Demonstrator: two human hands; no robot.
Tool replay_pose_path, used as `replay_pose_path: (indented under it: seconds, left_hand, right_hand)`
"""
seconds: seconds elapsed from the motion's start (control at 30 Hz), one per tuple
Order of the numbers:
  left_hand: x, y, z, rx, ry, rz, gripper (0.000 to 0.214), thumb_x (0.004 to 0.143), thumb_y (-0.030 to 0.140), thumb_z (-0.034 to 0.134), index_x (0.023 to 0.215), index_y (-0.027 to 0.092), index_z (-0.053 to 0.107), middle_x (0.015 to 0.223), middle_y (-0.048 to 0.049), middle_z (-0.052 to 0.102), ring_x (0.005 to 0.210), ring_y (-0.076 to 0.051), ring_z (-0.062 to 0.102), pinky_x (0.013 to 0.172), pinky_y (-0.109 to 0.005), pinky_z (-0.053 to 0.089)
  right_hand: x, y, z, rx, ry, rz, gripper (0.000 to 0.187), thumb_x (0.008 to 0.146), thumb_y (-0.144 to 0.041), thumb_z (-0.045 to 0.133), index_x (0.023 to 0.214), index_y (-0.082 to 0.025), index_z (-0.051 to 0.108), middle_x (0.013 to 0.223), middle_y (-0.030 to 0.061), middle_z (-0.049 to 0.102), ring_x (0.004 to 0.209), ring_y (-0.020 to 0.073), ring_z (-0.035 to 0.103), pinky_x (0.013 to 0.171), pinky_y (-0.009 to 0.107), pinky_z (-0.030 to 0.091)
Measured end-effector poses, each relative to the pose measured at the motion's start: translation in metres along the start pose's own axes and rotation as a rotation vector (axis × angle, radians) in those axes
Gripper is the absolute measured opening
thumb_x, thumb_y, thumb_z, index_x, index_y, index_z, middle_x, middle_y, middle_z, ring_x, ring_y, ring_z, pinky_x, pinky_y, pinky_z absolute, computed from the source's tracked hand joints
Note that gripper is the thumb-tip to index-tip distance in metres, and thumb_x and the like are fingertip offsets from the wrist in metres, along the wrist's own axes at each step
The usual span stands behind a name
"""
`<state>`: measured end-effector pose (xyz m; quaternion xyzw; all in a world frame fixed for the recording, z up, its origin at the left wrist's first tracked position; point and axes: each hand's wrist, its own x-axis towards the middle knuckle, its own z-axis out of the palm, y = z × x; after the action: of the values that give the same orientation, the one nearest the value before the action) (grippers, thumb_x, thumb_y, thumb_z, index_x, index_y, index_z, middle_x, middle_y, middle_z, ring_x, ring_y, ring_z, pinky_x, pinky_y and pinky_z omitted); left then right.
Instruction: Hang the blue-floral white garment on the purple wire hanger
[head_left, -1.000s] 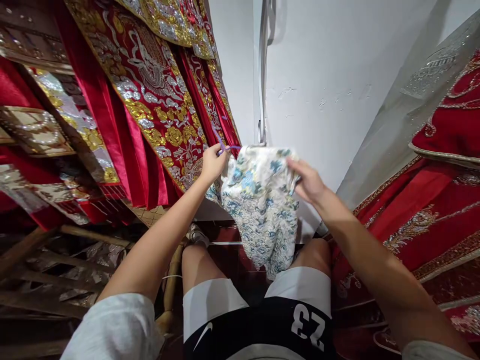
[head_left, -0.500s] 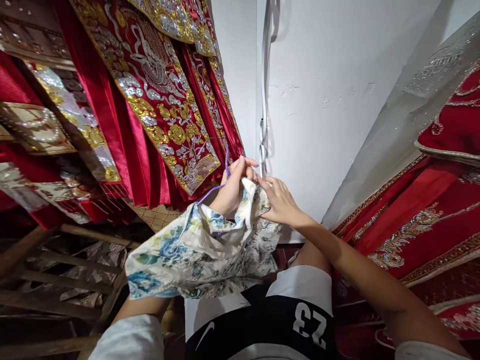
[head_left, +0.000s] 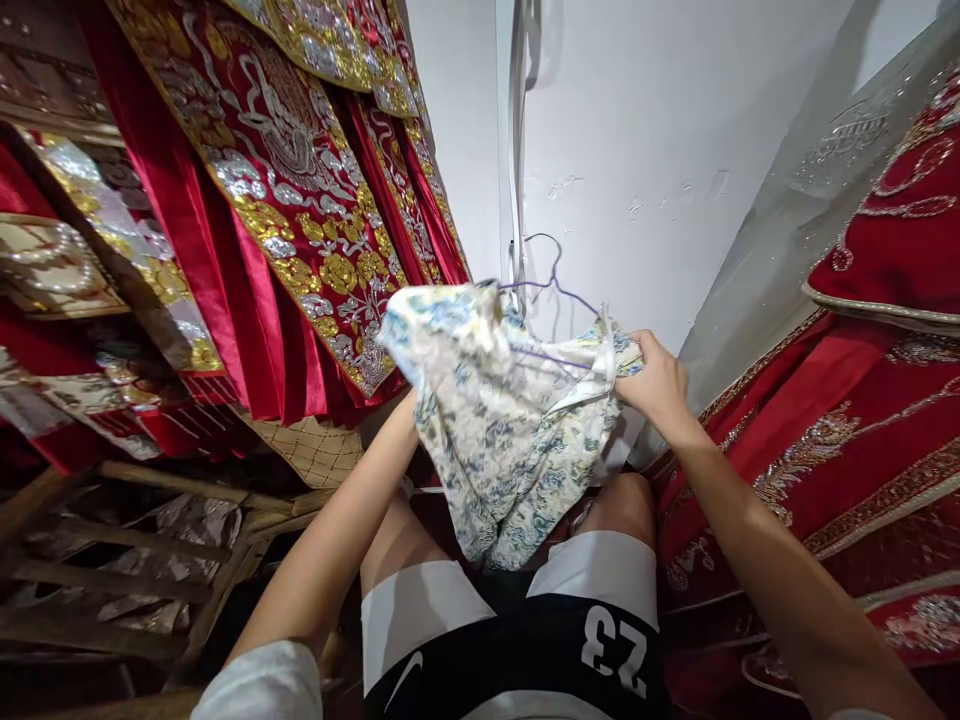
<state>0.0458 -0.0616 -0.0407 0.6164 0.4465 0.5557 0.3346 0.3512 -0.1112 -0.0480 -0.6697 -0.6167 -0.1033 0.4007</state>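
A white garment with a blue and yellow flower print hangs in front of me on a thin purple wire hanger, whose hook sticks up above the cloth. My right hand is closed on the garment's right shoulder edge. My left hand is hidden inside the garment; only the forearm shows, reaching up under the cloth.
Red embroidered robes with gold and silver thread hang close on the left. More red embroidered cloth lies at the right. A white wall is straight ahead. Wooden slats are at the lower left.
The garment has been lifted from my left arm and spread out. My right hand moved right to the shoulder edge. My left hand went under the cloth. The hanger hook now shows above.
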Motion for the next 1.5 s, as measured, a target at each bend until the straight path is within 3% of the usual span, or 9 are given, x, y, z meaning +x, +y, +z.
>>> replay_pose_path:
  seconds: [0.13,0.27,0.4,0.57,0.67,0.73,0.8,0.93,1.5]
  left_hand:
    - [-0.016,-0.043,0.000,-0.485,-0.055,-0.197,0.059,0.093,0.069,0.049,0.111,0.019,0.073,0.108,-0.0124,0.077,0.118,-0.030,0.068,0.106,-0.045,0.052]
    - [-0.043,-0.075,0.015,-0.492,0.079,-0.210,0.054,0.072,0.042,0.087,0.117,0.018,0.069,0.127,-0.0111,0.072,0.130,-0.031,0.061,0.118,-0.044,0.041]
    - [-0.081,-0.092,0.026,-0.517,0.143,-0.278,0.061,0.070,0.030,0.087,0.125,0.017,0.064,0.136,-0.0133,0.067,0.132,-0.032,0.060,0.117,-0.047,0.042]
    - [-0.123,-0.100,0.030,-0.655,0.187,-0.423,0.065,0.069,0.031,0.087,0.128,0.018,0.063,0.133,-0.0145,0.069,0.130,-0.034,0.061,0.115,-0.048,0.046]
    - [-0.136,-0.099,0.029,-0.629,0.200,-0.422,0.062,0.071,0.028,0.086,0.129,0.021,0.064,0.133,-0.0121,0.069,0.136,-0.032,0.057,0.119,-0.046,0.041]
    - [-0.140,-0.096,0.027,-0.586,0.198,-0.430,0.060,0.071,0.026,0.087,0.127,0.020,0.065,0.133,-0.0120,0.069,0.138,-0.032,0.055,0.121,-0.046,0.039]
    - [-0.141,-0.093,0.025,-0.564,0.184,-0.431,0.062,0.071,0.026,0.087,0.128,0.019,0.066,0.133,-0.0128,0.069,0.137,-0.033,0.055,0.121,-0.047,0.039]
    - [-0.144,-0.089,0.021,-0.554,0.177,-0.392,0.068,0.074,0.033,0.085,0.136,0.019,0.061,0.137,-0.0132,0.067,0.138,-0.033,0.054,0.120,-0.047,0.040]
    - [-0.151,-0.080,0.017,-0.360,0.107,-0.367,0.067,0.079,0.046,0.079,0.135,0.017,0.058,0.136,-0.0170,0.065,0.135,-0.035,0.056,0.117,-0.048,0.041]
  right_hand:
    - [0.034,-0.008,-0.008,-0.048,-0.008,0.071,0.039,0.078,-0.045,0.066,0.109,-0.022,0.061,0.099,0.0130,0.073,0.085,0.0309,0.063,0.068,0.033,0.039]
    - [0.042,-0.036,0.001,-0.058,-0.045,-0.067,0.054,0.080,-0.047,0.066,0.122,-0.014,0.060,0.113,0.0195,0.069,0.098,0.0348,0.061,0.079,0.041,0.045]
    - [0.023,-0.059,0.013,-0.032,-0.143,-0.316,0.082,0.073,-0.030,0.074,0.149,-0.015,0.046,0.138,0.0217,0.055,0.128,0.0426,0.048,0.103,0.056,0.038]
    - [-0.025,-0.080,0.030,0.539,-0.359,-0.415,0.059,0.088,-0.034,0.064,0.146,-0.029,0.053,0.152,0.0095,0.050,0.146,0.0343,0.037,0.118,0.056,0.028]
    - [-0.078,-0.082,0.059,0.958,-0.252,-0.160,0.048,0.091,-0.043,0.062,0.135,-0.025,0.060,0.138,0.0116,0.061,0.131,0.0276,0.053,0.110,0.043,0.042]
    - [-0.118,-0.077,0.086,1.076,0.022,0.250,0.037,0.090,-0.049,0.061,0.113,-0.022,0.065,0.114,0.0107,0.069,0.108,0.0244,0.063,0.094,0.037,0.050]
    - [-0.151,-0.071,0.111,1.104,-0.084,0.461,0.040,0.087,-0.061,0.059,0.084,-0.021,0.062,0.081,0.0055,0.066,0.076,0.0207,0.060,0.072,0.033,0.049]
    - [-0.177,-0.070,0.135,1.217,-0.593,0.405,0.057,0.089,-0.075,0.046,0.066,-0.023,0.056,0.055,0.0003,0.053,0.054,0.0170,0.048,0.058,0.032,0.040]
    - [-0.160,-0.077,0.114,1.324,-0.517,0.487,0.028,0.080,-0.046,0.060,0.067,-0.022,0.053,0.052,-0.0052,0.045,0.048,0.0111,0.038,0.050,0.026,0.029]
